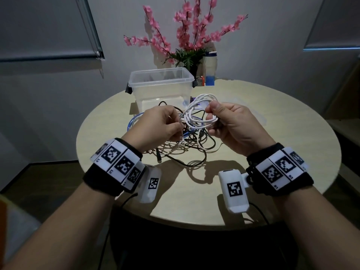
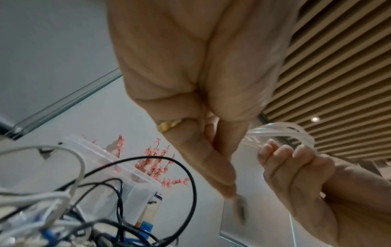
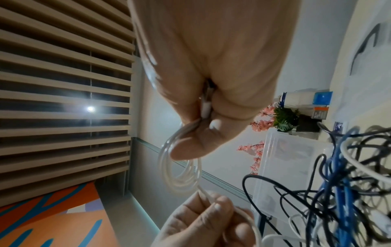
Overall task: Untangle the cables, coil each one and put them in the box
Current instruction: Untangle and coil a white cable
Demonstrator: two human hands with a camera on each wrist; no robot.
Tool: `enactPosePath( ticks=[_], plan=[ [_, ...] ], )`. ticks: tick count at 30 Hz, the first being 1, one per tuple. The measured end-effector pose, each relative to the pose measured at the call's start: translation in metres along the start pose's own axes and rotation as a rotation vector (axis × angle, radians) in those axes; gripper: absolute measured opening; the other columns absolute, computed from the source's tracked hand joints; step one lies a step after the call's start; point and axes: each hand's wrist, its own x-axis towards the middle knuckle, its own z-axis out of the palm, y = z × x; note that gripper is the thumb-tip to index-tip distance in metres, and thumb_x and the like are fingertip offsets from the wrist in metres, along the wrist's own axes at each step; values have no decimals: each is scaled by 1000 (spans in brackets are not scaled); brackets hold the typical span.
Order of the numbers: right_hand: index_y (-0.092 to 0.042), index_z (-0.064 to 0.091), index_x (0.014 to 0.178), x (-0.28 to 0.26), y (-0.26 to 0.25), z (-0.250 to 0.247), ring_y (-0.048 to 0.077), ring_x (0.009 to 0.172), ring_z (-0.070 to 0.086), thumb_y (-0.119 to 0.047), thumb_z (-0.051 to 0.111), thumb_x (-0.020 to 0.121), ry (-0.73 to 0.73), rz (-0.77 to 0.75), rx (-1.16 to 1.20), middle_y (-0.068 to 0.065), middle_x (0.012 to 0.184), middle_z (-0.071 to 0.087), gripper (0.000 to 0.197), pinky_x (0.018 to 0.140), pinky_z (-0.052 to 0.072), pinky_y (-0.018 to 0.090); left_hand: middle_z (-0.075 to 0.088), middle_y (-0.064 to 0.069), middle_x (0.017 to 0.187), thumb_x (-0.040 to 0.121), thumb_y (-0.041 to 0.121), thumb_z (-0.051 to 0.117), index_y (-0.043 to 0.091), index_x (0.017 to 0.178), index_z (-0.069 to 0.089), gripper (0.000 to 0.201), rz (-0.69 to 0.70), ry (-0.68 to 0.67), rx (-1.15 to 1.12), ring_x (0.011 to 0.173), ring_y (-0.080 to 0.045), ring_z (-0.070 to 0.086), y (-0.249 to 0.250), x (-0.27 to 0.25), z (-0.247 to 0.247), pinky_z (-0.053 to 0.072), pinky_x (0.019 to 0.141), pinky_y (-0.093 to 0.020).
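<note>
My right hand (image 1: 216,117) grips several loops of a white cable (image 1: 202,110), raised above the table; the coil (image 3: 182,170) hangs under its thumb in the right wrist view. My left hand (image 1: 169,123) pinches the free strand of the same white cable (image 3: 206,193) just left of the coil. Beneath both hands lies a tangle of black, blue and white cables (image 1: 187,145). The clear plastic box (image 1: 161,84) stands open behind the tangle, with nothing visible inside.
The round beige table (image 1: 282,133) carries a pot of pink flowers (image 1: 187,45) and a bottle (image 1: 210,69) behind the box. A clear lid (image 1: 251,112) lies to the right of my hands. Wrist camera cables hang off the table's near edge.
</note>
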Motion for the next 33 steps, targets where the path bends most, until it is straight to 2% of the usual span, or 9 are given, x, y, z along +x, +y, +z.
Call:
enactPosePath(
  ticks=[8, 12, 16, 20, 22, 24, 27, 30, 33],
  plan=[
    [3, 64, 92, 10, 15, -6, 15, 49, 56, -14, 52, 94, -79, 54, -185, 6, 63, 61, 21, 43, 50, 20, 70, -9, 66, 97, 4, 46, 10, 87, 43, 12, -116, 99, -770, 61, -17, 69, 2, 14, 10, 57, 56, -22],
    [5, 66, 97, 18, 16, -10, 17, 52, 57, -16, 54, 95, -6, 15, -292, 22, 81, 63, 24, 45, 51, 22, 70, -11, 76, 96, 6, 48, 5, 99, 50, 3, -155, 17, -855, 61, -15, 69, 0, 23, 17, 56, 55, -22],
    [-2, 68, 88, 24, 12, -17, 14, 48, 59, -14, 54, 95, 51, -20, -393, 14, 69, 63, 19, 44, 52, 22, 73, -7, 79, 97, 14, 47, 2, 99, 63, 20, -232, -119, -912, 65, -11, 70, 2, 29, 23, 56, 63, -22],
    [-4, 69, 83, 28, 8, -21, 16, 48, 61, -14, 55, 95, 61, -46, -467, 13, 65, 66, 20, 44, 53, 23, 71, -6, 82, 89, 34, 55, -1, 111, 60, 42, -276, -249, -1015, 70, -10, 69, 6, 33, 25, 55, 73, -24],
    [-4, 68, 80, 30, 5, -24, 16, 48, 60, -12, 56, 95, 68, -66, -477, 12, 63, 66, 21, 44, 52, 23, 69, -6, 86, 87, 23, 59, 0, 120, 55, 41, -215, -267, -940, 74, -12, 67, 5, 37, 27, 55, 75, -25],
    [-4, 68, 79, 31, 4, -28, 13, 47, 58, -11, 56, 94, 56, -88, -488, 8, 60, 64, 21, 42, 49, 23, 66, -6, 82, 86, 13, 59, 3, 112, 57, 28, -180, -323, -896, 77, -16, 64, 1, 41, 29, 53, 77, -28],
    [2, 67, 83, 31, 5, -33, 8, 44, 49, -11, 56, 94, 38, -106, -572, -4, 51, 60, 20, 42, 38, 19, 67, -3, 68, 89, 22, 53, 8, 96, 60, 17, -225, -361, -919, 69, -12, 65, 0, 43, 34, 51, 75, -27],
    [2, 63, 89, 32, 8, -35, 7, 43, 47, -13, 51, 97, 33, -37, -449, 4, 62, 62, 20, 42, 34, 19, 62, 3, 54, 95, 28, 46, 12, 80, 60, 26, -270, -318, -908, 60, -7, 63, -6, 47, 38, 48, 70, -25],
    [-3, 61, 89, 36, 11, -32, 7, 41, 46, -13, 48, 98, 40, -12, -320, 4, 61, 61, 19, 39, 35, 17, 60, 4, 55, 92, 36, 50, 16, 63, 62, 38, -272, -305, -920, 65, -10, 62, -10, 52, 40, 47, 79, -30]
  ],
)
